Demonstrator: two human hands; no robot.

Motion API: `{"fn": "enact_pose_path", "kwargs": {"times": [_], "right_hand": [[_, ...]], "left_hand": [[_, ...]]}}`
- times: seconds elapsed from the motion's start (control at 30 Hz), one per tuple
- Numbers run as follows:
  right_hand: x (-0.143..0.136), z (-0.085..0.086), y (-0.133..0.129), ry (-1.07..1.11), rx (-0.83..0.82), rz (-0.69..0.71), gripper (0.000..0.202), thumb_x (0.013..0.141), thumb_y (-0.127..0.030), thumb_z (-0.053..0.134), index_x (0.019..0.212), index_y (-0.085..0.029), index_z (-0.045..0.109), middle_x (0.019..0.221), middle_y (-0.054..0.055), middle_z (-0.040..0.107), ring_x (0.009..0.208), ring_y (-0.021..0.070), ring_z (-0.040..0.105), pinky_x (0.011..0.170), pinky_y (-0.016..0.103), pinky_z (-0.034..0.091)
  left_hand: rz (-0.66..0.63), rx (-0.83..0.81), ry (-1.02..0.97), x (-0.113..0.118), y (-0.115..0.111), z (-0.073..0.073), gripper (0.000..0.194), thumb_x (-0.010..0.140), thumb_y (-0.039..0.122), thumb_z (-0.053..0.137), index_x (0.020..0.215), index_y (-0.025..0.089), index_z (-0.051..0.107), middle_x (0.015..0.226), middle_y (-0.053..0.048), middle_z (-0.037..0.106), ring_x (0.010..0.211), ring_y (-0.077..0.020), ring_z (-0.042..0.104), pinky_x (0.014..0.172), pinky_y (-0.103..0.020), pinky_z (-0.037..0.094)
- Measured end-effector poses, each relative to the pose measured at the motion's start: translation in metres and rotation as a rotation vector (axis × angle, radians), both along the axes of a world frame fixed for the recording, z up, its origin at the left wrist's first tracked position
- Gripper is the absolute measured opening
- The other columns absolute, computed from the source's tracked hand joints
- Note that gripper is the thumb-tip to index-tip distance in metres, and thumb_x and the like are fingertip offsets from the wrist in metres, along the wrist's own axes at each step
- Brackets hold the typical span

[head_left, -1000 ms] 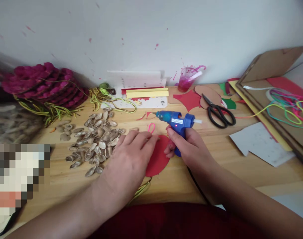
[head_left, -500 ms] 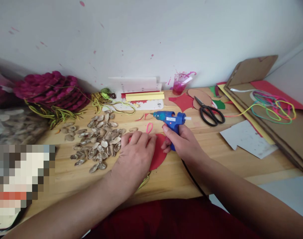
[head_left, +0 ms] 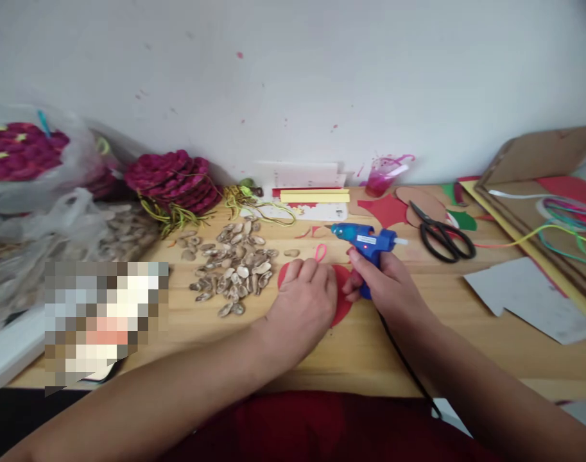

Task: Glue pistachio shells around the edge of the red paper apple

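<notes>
My left hand [head_left: 307, 298] rests on a red paper disc [head_left: 343, 305], fingers bent and pressed together over its middle. Whether anything small lies under those fingertips is hidden. A pink string loop [head_left: 320, 252] sticks out past the disc's far edge. In my right hand [head_left: 382, 279] is a blue hot glue gun [head_left: 364, 239], held by its handle above the disc's right side. Its nozzle points left, a red light glows on its body, and a white glue stick [head_left: 401, 242] pokes out the back. Left of the disc lies a loose pile of empty peanut shells [head_left: 235, 266].
Black-handled scissors [head_left: 441, 237] lie on the right, near cardboard [head_left: 528, 167] and coloured string [head_left: 569, 221]. A cup of pink liquid [head_left: 380, 179] stands by the wall. At left are stacked magenta pieces [head_left: 177, 179] and a clear bag of shells [head_left: 122, 234]. The gun's cord [head_left: 408, 366] trails toward me.
The view has swung left, so everything sits further right and more bags show at the left. Both hands keep about their places at the disc; the glue gun is still held.
</notes>
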State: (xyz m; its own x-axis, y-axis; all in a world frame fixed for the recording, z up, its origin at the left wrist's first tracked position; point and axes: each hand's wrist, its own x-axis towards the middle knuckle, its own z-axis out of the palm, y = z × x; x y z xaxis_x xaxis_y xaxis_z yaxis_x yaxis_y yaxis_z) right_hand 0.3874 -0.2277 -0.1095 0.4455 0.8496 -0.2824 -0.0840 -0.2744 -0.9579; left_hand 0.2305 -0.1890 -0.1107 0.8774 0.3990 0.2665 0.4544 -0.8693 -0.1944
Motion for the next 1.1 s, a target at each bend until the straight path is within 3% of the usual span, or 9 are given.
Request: {"fn": "enact_pose_path", "kwargs": {"times": [0.17,0.3,0.67,1.1], "right_hand": [[0.0007,-0.0043,-0.0009,-0.004,-0.004,0.007,0.033,0.086,-0.048,0.072,0.096,-0.02,0.058,0.054,-0.004,0.062,0.047,0.0143,0.063,0.046,0.023,0.056],[0.003,-0.0083,-0.0018,-0.004,0.003,0.018,0.038,0.084,-0.052,0.074,0.096,-0.02,0.058,0.056,-0.003,0.063,0.048,0.0151,0.064,0.047,0.024,0.057],[0.0005,-0.0042,-0.0026,-0.026,-0.009,0.0,0.03,0.086,-0.048,0.073,0.096,-0.022,0.06,0.056,0.0,0.067,0.046,0.0178,0.064,0.047,0.029,0.057],[0.0007,-0.0073,-0.0025,-0.012,0.032,-0.008,0.036,0.084,-0.051,0.074,0.097,-0.02,0.061,0.056,-0.003,0.064,0.048,0.0164,0.066,0.045,0.025,0.056]], "left_hand": [[0.021,0.008,0.0,0.0,-0.0005,-0.0002,0.02,0.096,0.014,0.051,0.102,0.007,0.069,0.096,-0.014,0.069,0.09,-0.0284,0.061,0.089,-0.046,0.048],[0.003,-0.004,-0.01,0.0,-0.0004,0.001,0.019,0.097,0.014,0.049,0.096,0.008,0.068,0.094,-0.013,0.068,0.09,-0.0279,0.062,0.083,-0.043,0.048],[-0.023,-0.02,0.031,-0.0024,0.0008,0.0019,0.02,0.096,0.012,0.048,0.101,0.007,0.067,0.093,-0.013,0.064,0.094,-0.0292,0.061,0.084,-0.043,0.048],[-0.037,-0.059,0.079,-0.0002,0.002,0.0055,0.026,0.101,0.018,0.044,0.097,0.007,0.067,0.094,-0.014,0.065,0.093,-0.028,0.06,0.084,-0.042,0.048]]}}
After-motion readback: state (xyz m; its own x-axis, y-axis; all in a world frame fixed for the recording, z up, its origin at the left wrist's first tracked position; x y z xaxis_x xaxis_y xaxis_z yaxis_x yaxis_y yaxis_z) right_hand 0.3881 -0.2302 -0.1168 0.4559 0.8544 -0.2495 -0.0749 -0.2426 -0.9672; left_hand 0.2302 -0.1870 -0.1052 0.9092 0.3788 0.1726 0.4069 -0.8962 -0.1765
